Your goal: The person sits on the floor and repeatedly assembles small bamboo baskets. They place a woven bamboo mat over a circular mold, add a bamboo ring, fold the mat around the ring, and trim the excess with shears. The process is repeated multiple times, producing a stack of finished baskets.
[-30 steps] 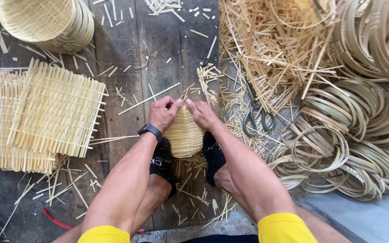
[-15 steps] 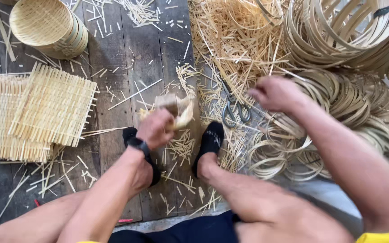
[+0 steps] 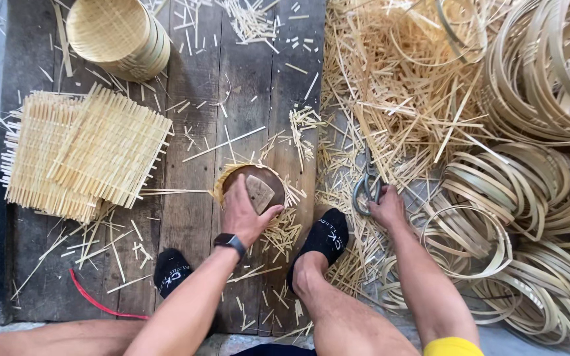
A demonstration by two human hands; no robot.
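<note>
Dark weathered wooden plank floor [image 3: 196, 165] across left and centre of frame, strewn with short bamboo offcuts; paler ground along far left edge and bottom. Upper left: finished round woven basket [image 3: 117, 33] lying on its side. Left of centre: stack of flat woven bamboo mats [image 3: 84, 155], top one skewed over the one below. Red strip [image 3: 97, 300] at lower left on the planks. Upper centre to right: big loose heap of bamboo strips [image 3: 404, 86]. Right edge, top to bottom: piles of coiled bamboo hoops [image 3: 536, 198]. Two feet in black socks at lower centre, left sock [image 3: 173, 271] and right sock [image 3: 324, 236], bare legs below. Centre of frame: small half-woven basket [image 3: 253, 188] over a dark round mould, standing on the planks between the mats and the strip heap, loose strip ends fanning out around its rim. Left hand [image 3: 245, 214], dark watch on wrist, wrapped around near side of that basket, thumb across the front, fingers curled against the mould and a pale wedge-shaped piece on top; grasping it, not released. Right hand [image 3: 385, 207] out to the right, well apart from the basket, fingertips down on the handles of grey scissors [image 3: 367, 188] lying at lower edge of the strip heap; touching, fingers bent, full grip around the handles not clear, cannot tell.
</note>
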